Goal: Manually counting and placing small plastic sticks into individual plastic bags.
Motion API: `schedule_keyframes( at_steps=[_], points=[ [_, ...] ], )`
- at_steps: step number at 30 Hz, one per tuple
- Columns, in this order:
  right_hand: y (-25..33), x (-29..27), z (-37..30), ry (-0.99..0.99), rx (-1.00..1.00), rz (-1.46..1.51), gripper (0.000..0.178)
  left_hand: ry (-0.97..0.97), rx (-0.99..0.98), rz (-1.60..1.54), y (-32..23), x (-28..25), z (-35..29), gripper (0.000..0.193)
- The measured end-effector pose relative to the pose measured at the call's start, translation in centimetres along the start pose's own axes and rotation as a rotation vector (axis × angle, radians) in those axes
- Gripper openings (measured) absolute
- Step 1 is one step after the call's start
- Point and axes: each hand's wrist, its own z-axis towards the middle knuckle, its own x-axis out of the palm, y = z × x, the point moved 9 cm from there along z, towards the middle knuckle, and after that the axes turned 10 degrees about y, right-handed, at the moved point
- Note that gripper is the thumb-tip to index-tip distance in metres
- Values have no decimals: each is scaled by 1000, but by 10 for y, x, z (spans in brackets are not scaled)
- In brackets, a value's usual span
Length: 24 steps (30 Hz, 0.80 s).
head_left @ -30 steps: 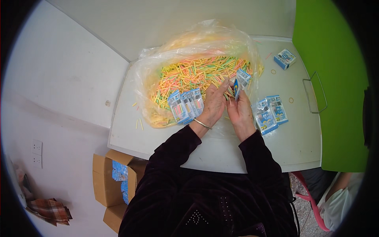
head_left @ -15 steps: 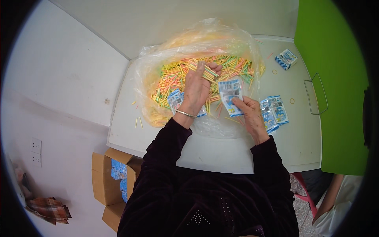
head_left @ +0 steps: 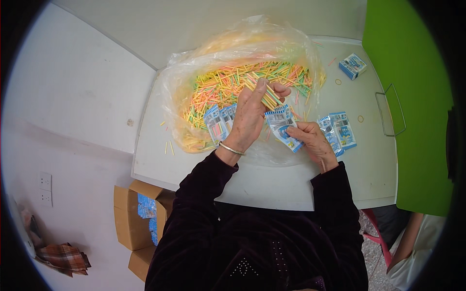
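My left hand (head_left: 251,114) is closed round a bundle of thin pastel sticks (head_left: 263,93), yellow, pink and green. Between thumb and fingers, my right hand (head_left: 314,140) pinches a small blue-and-white packet (head_left: 283,127), its upper end close to the bundle. Whether the packet's mouth is parted I cannot tell. Behind both hands a large clear plastic bag (head_left: 291,42) lies spread open, heaped with loose sticks (head_left: 218,87) of the same colours. Two or more similar packets (head_left: 215,125) rest on the bag's near side, partly covered by my left wrist.
Right of my right hand lie more packets (head_left: 343,131). Farther back are a banded stack of packets (head_left: 353,66), rubber bands (head_left: 360,118) and a wire stand (head_left: 391,111) beside a green panel (head_left: 412,97). A cardboard box (head_left: 130,218) holding blue packets stands below the table's left edge.
My left hand with the sticks has shifted right, and the packet in my right hand has tilted and come closer to the bundle. The packets by my left wrist are more exposed.
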Motion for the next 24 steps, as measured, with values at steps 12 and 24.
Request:
schedule_keyframes(
  at_steps=[12, 24],
  points=[
    [2, 2, -2, 6, 28, -62, 18, 112, 11, 319, 13, 9, -18, 42],
    [0, 1, 0, -4, -23, -114, 20, 237, -117, 372, 24, 3, -24, 33]
  ],
)
